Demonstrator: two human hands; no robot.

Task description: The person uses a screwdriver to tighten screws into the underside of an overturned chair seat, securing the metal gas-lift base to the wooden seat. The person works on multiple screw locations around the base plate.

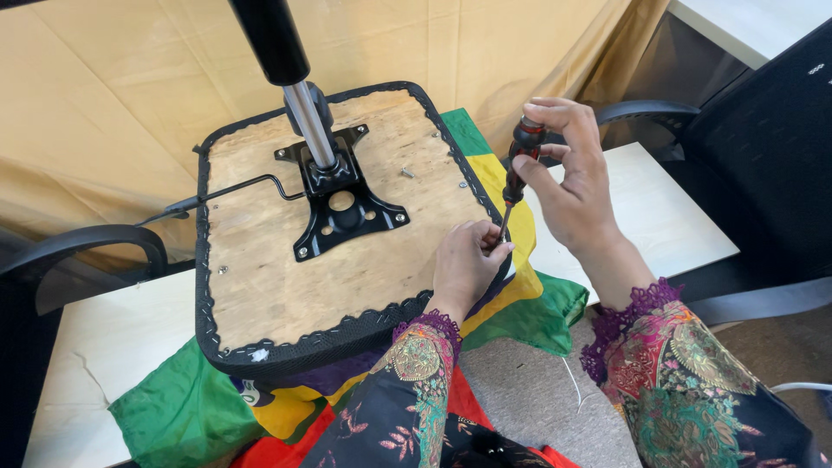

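Observation:
An upturned chair seat (260, 277) with a bare plywood underside and black fabric edging lies on a multicoloured cloth (186, 407). A black metal mounting plate (342, 212) with a chrome gas cylinder (308, 121) stands bolted at its middle. My right hand (572, 186) grips a black-and-red screwdriver (518, 165) upright, its tip down at the seat's right edge. My left hand (464, 264) rests on that same edge, fingers pinched around the screwdriver's tip. A loose screw (406, 172) lies on the plywood.
Two white tables (100, 347) sit under the cloth, with a gap between them. A black armrest (87, 243) is at the left, another black chair (763, 156) at the right. Tan fabric hangs behind.

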